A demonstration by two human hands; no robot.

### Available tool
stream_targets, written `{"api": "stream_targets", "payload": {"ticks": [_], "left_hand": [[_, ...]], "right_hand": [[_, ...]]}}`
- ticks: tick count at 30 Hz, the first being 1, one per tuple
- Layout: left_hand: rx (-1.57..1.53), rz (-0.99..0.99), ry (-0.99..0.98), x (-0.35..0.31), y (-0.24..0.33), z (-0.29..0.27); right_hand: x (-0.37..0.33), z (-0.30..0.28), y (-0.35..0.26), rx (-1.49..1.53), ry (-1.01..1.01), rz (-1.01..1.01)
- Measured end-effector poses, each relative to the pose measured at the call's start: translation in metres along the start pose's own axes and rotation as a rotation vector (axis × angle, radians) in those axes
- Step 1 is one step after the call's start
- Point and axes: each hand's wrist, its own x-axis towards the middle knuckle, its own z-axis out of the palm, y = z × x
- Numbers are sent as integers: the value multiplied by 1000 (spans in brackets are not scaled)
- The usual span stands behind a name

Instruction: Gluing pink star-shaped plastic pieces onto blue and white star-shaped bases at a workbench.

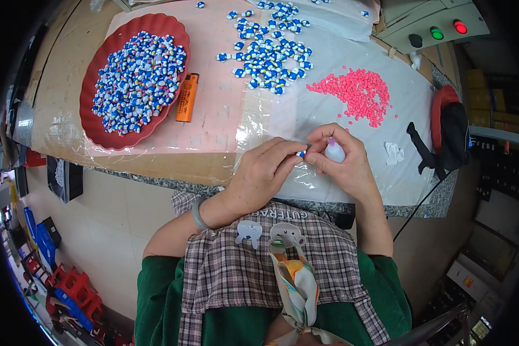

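Observation:
Near the table's front edge, my left hand (259, 172) pinches a tiny blue-and-white piece (301, 154) between thumb and fingertips. Close against it, my right hand (352, 167) is curled round a small white squeeze bottle (335, 153) with a purple tip pointing up. My right thumb and forefinger come right up to the piece; whether they hold anything of their own is too small to tell. Beyond my hands lies a loose pile of similar blue-and-white pieces (274, 55). To its right, small pink pieces (366, 95) are spread on the clear plastic sheet (409, 155).
A red scalloped tray (86, 109) heaped with blue-and-white pieces stands at the left, beside an orange box-cutter-sized packet (187, 98). A crumpled white scrap (394, 153) lies right of my hands. A grey box with coloured buttons (437, 33) and a black bag (452, 135) border the right side.

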Motion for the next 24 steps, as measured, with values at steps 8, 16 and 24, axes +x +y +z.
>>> {"api": "stream_targets", "payload": {"ticks": [8,16,24], "left_hand": [[48,37,18,0,-2,4],[-52,-50,-26,0,1,-6],[-249,-205,0,0,-1,-9]], "right_hand": [[2,3,6,-209,45,-187],[1,1,5,-97,79,-52],[5,12,9,-208,186,-210]]}}
